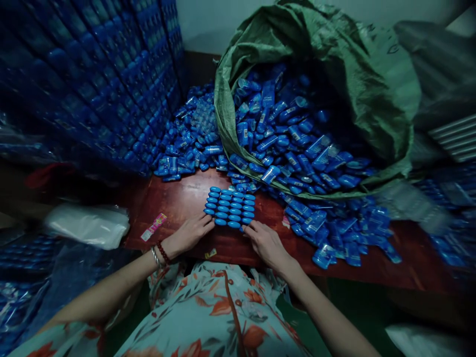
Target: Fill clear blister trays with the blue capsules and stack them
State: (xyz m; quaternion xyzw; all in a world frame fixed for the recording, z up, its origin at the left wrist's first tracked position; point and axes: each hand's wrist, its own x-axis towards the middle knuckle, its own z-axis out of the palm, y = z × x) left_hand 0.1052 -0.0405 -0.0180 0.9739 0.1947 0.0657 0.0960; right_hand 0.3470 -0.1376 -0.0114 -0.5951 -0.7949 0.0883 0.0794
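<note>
Left hand (pixel 191 230) at left near corner of block of blue containers (pixel 229 206), touching with fingertips; right hand (pixel 266 243) at right near corner, touching with bent fingers; cannot tell if gripping with either. Block in rows on red-brown table (pixel 163 198), mostly far of both hands. Just beyond, green sack (pixel 357 59), with loose containers (pixel 290 139) inside; heaps (pixel 345 230) left and right of it. Far left, tall blue stack (pixel 85 79); left, clear plastic bags (pixel 89 225); pink label (pixel 153 226) near left hand.
</note>
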